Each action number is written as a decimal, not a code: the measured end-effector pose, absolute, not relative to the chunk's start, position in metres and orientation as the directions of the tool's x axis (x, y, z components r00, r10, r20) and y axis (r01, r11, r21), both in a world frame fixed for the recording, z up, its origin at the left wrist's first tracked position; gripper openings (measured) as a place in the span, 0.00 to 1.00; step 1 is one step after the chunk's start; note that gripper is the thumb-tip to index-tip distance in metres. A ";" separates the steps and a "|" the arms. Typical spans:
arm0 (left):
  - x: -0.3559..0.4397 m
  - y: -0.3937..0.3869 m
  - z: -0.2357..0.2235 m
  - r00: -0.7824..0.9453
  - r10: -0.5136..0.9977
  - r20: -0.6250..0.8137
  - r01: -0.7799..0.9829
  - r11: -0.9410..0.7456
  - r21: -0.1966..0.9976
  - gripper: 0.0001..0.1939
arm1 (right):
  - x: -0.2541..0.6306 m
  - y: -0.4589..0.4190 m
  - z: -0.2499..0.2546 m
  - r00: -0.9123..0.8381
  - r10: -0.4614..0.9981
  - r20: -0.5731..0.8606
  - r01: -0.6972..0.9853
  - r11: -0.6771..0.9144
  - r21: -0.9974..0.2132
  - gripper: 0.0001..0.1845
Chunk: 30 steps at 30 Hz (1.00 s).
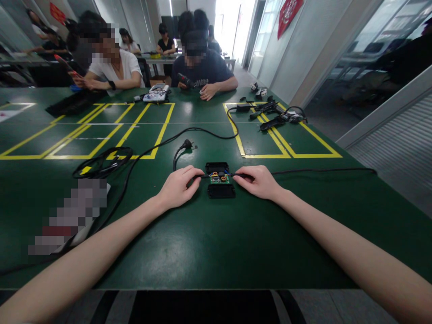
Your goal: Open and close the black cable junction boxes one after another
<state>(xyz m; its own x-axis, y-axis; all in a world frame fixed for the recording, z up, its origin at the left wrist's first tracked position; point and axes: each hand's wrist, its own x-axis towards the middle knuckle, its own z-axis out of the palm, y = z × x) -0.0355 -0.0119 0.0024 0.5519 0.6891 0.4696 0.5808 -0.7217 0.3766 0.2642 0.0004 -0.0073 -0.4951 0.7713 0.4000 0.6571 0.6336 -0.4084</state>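
A small green circuit board (220, 178) with copper-coloured ring coils lies between my two hands. Behind it is one black plastic case half (217, 167), and in front of it the other case half (221, 191). My left hand (182, 186) is closed on the black cable at the board's left end. On the opposite side, my right hand (258, 181) pinches the black cable (320, 171) that runs off to the right. A black power plug (187, 144) on a short cord lies just beyond my left hand.
To the left lie a coiled black cable (101, 163) and a blurred-out white object (77, 216). Black parts and cables (276, 114) sit at the back right. Across the green table (189, 252), two people work; one holds a dark tool (187, 81).
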 end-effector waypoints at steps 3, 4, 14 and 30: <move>-0.035 -0.013 0.003 0.567 0.663 0.489 0.551 -0.747 0.373 0.10 | 0.266 -0.001 -0.007 -0.530 0.725 0.440 0.601 0.687 -0.409 0.18; -0.036 -0.013 0.003 0.571 0.657 0.492 0.543 -0.752 0.374 0.10 | 0.266 -0.001 -0.007 -0.541 0.709 0.453 0.582 0.704 -0.406 0.18; -0.038 -0.015 0.002 0.630 0.588 0.507 0.452 -0.809 0.376 0.08 | 0.264 -0.006 -0.004 -0.605 0.657 0.450 0.525 0.754 -0.395 0.18; -0.036 -0.013 0.000 0.620 0.625 0.473 0.525 -0.779 0.341 0.10 | 0.262 -0.001 -0.005 -0.583 0.710 0.395 0.608 0.704 -0.367 0.17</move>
<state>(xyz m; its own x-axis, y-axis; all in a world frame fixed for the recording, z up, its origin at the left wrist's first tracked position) -0.0363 -0.0133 0.0000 0.6203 0.6254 0.4734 0.5255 -0.7794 0.3411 0.2621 -0.0014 -0.0047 -0.5832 0.7098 0.3951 0.6078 0.7040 -0.3674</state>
